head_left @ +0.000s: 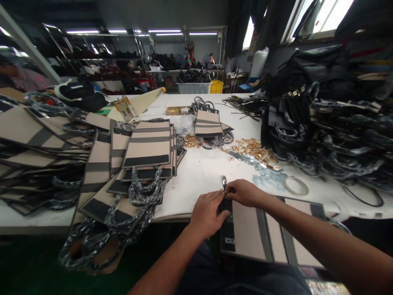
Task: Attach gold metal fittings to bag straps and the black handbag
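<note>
A beige bag panel (245,229) with dark stripes lies in front of me at the table's near edge, partly over my lap. My left hand (208,213) rests on its black left border, fingers stretched and thumb apart. Beside it, my right hand (244,193) pinches at the border's far corner; what its fingertips hold is too small to make out. A small shiny metal clasp (224,180) sticks out just beyond the fingertips. Two small metal plates sit along the black border, the nearer plate (229,241) in plain sight.
Stacked bag panels with plastic-wrapped handles (147,143) stand left on the white table (184,184). A smaller stack (207,123) sits ahead. Gold metal fittings (254,149), a tape roll (295,185) and piled black bags (346,135) are to the right. People work farther back.
</note>
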`<state>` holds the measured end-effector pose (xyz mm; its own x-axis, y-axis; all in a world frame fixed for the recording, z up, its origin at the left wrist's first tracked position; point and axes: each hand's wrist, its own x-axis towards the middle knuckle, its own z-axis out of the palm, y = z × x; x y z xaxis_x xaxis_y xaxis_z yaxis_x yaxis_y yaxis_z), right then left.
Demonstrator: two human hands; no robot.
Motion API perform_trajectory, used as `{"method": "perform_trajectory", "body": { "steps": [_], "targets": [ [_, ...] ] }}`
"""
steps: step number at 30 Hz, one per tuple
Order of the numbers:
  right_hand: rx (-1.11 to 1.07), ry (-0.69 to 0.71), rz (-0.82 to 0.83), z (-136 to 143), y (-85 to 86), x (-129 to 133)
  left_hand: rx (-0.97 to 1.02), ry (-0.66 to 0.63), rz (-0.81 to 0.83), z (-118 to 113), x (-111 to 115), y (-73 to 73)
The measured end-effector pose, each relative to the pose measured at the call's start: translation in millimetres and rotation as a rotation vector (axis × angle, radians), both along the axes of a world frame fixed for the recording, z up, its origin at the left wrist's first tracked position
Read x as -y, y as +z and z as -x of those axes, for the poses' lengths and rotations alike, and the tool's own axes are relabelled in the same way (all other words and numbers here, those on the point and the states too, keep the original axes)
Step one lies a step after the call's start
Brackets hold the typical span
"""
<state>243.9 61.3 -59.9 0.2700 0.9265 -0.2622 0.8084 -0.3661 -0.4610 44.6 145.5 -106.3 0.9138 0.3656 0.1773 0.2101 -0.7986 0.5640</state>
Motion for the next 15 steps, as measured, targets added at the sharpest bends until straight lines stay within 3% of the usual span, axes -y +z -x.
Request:
{"method": "perform_trajectory", "body": {
  "steps": [6, 10, 15],
  "targets": [
    [0.153, -0.06, -0.086, 19.8, -14.4, 23.1, 0.02, 0.008, 0.022, 6.6, 5.2, -0.6],
    [0.23, -0.017, -0.151, 20.4, -47.4, 37.3, 0.023, 0.026, 0.056, 11.1, 9.8, 4.1],
    [0.164, -0.074, -0.307, 10.8, -84.2, 39.1, -0.135, 0.193, 0.089, 3.2, 4.7, 16.3]
  ]
}}
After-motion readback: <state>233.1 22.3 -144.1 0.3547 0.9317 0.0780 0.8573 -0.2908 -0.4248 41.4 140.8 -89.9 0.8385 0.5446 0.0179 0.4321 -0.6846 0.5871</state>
